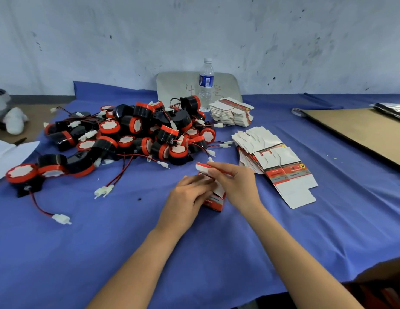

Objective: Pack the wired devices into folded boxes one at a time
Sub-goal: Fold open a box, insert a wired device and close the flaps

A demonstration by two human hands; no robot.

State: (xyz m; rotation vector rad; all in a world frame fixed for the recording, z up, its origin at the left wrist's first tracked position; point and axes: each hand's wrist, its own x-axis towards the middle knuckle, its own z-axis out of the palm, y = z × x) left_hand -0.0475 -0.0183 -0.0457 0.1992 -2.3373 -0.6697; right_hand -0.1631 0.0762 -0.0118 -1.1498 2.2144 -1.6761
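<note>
A small red and white carton box (214,202) stands on the blue cloth in the middle of the view, its top flaps raised. My left hand (190,197) presses against the box's left side. My right hand (234,181) pinches the box's upper flap from the right. A heap of black and red round wired devices (136,134) with white plugs lies behind and to the left. Several flat unfolded boxes (275,161) are fanned out to the right of my hands. Whether a device sits inside the box is hidden.
A second stack of flat boxes (232,112) and a water bottle (205,83) stand at the back, in front of a grey tray (172,85) leaning on the wall. A brown cardboard sheet (359,130) lies at the right. White paper (7,155) is at the left edge.
</note>
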